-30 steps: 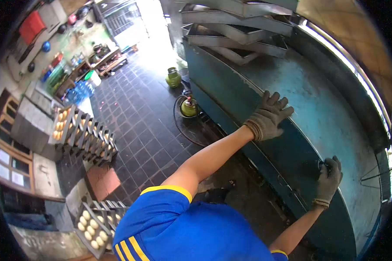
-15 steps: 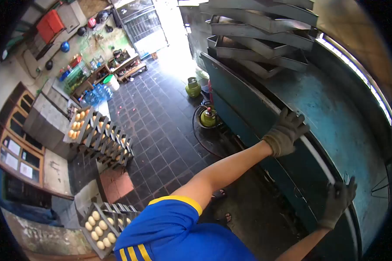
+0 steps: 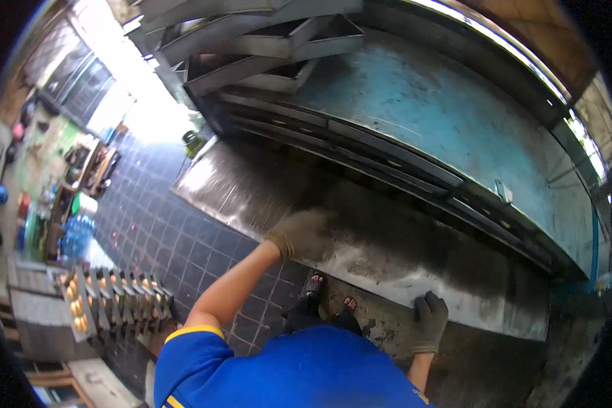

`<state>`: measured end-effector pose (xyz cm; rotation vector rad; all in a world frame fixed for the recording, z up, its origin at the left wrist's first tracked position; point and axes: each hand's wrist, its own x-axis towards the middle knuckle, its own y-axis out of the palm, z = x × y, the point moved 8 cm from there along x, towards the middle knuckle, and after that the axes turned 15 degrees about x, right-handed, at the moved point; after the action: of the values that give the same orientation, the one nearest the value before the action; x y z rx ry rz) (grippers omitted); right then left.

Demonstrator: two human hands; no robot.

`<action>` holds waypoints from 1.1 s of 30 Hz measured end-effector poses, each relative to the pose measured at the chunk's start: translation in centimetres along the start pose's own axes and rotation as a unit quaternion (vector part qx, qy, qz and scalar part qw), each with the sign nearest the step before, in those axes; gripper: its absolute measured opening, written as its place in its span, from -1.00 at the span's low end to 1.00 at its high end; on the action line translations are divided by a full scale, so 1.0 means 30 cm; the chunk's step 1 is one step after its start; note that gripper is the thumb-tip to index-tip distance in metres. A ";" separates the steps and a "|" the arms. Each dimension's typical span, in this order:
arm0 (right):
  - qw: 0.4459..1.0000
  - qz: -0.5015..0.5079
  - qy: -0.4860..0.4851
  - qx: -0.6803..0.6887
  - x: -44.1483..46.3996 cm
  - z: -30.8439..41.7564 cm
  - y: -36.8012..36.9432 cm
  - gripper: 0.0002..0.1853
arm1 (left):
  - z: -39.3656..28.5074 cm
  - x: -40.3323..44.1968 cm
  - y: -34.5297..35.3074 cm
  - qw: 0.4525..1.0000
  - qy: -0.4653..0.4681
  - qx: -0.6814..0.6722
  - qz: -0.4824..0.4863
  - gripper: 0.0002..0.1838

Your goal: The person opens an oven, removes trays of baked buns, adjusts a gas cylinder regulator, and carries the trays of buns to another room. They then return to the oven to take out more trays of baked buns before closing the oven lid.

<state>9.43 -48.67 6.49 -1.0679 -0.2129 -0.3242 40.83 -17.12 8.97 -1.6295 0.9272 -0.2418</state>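
A wide metal oven door [image 3: 217, 180] is swung down, its bare inner face turned up in front of me. My left hand [image 3: 306, 233], in a grey work glove, is over the door near its front edge; its fingers are smeared by motion. My right hand [image 3: 430, 323], gloved too, is closed with fingers curled at the door's front edge, farther right. Beyond the door is the dark, long opening of the oven [image 3: 415, 102], whose top is worn turquoise metal. A few small pale spots show inside, too small to name.
Empty metal trays [image 3: 251, 47] are stacked crosswise on the oven's left end. A rack of trays with buns [image 3: 115, 299] stands at the left on the tiled floor [image 3: 163, 224]. A green gas cylinder [image 3: 192, 143] is past the door's left end. My feet are below the door's edge.
The oven door has come down from upright to lowered, uncovering the opening. Both hands moved from its top edge down and toward me with it. My view has turned to the right.
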 end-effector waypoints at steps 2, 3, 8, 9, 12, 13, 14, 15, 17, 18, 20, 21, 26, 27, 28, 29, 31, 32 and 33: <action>0.998 -0.055 -0.003 -0.037 -0.034 0.013 0.048 -0.71 | 0.136 0.166 -0.037 0.997 -0.042 0.025 -0.055 -0.13; 0.995 -0.089 0.021 -0.037 -0.059 0.005 0.057 -0.70 | 0.179 0.254 -0.080 0.995 -0.082 0.037 -0.030 -0.10; 0.970 -0.147 0.172 -0.091 -0.191 -0.038 0.138 -0.51 | 0.295 0.608 -0.177 0.940 0.022 0.201 -0.274 -0.15; 0.962 -0.126 0.217 -0.105 -0.155 -0.005 0.121 -0.50 | 0.291 0.654 -0.189 0.943 0.038 0.195 -0.268 -0.15; 0.945 -0.090 0.299 -0.097 -0.143 0.009 0.100 -0.48 | 0.360 0.826 -0.172 0.975 -0.025 0.156 -0.159 -0.27; 0.943 -0.074 0.318 -0.065 -0.154 0.009 0.110 -0.47 | 0.413 0.899 -0.128 0.976 -0.028 0.160 -0.145 -0.35; 0.939 -0.076 0.327 -0.070 -0.165 0.012 0.111 -0.47 | 0.435 0.941 -0.093 0.977 -0.035 0.165 -0.131 -0.42; 0.936 -0.089 0.336 -0.066 -0.175 0.012 0.114 -0.47 | 0.409 0.926 -0.108 0.978 -0.027 0.164 -0.129 -0.42; 0.930 -0.105 0.346 -0.060 -0.183 0.014 0.131 -0.45 | 0.403 0.868 -0.148 0.973 -0.055 0.203 -0.092 -0.52; 0.921 -0.146 0.360 -0.020 -0.193 0.011 0.131 -0.47 | 0.409 0.850 -0.151 0.971 -0.063 0.218 -0.080 -0.54; 0.908 -0.190 0.373 0.022 -0.183 0.009 0.135 -0.48 | 0.438 0.846 -0.140 0.965 -0.050 0.206 -0.153 -0.59; 0.881 -0.236 0.396 0.101 -0.188 -0.002 0.142 -0.52 | 0.425 0.798 -0.145 0.965 -0.047 0.209 -0.152 -0.59; 0.824 -0.247 0.457 0.227 -0.116 -0.003 0.165 -0.57 | 0.389 0.519 -0.093 0.958 0.054 0.186 -0.212 -0.66; 0.832 -0.255 0.423 0.253 -0.109 -0.026 0.192 -0.51 | 0.388 0.471 -0.069 0.958 0.056 0.187 -0.208 -0.66; 0.839 -0.262 0.388 0.277 -0.080 -0.022 0.189 -0.45 | 0.386 0.414 -0.061 0.958 0.046 0.179 -0.218 -0.67; 0.838 -0.260 0.392 0.277 -0.070 -0.031 0.183 -0.45 | 0.383 0.353 -0.053 0.958 0.036 0.170 -0.228 -0.68; 0.844 -0.204 0.423 0.261 0.024 0.028 0.145 -0.42 | 0.363 0.227 -0.019 0.972 0.021 0.158 -0.174 -0.70; 0.843 -0.201 0.426 0.261 0.029 0.035 0.146 -0.42 | 0.353 0.160 0.005 0.982 0.005 0.147 -0.122 -0.71; 0.848 -0.217 0.415 0.247 0.031 0.046 0.134 -0.43 | 0.316 0.077 0.009 0.982 0.005 0.147 -0.117 -0.71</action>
<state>11.72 -45.84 4.13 -0.2849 0.2451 -1.0505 48.04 -11.70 5.19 -1.4610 0.6702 -0.5245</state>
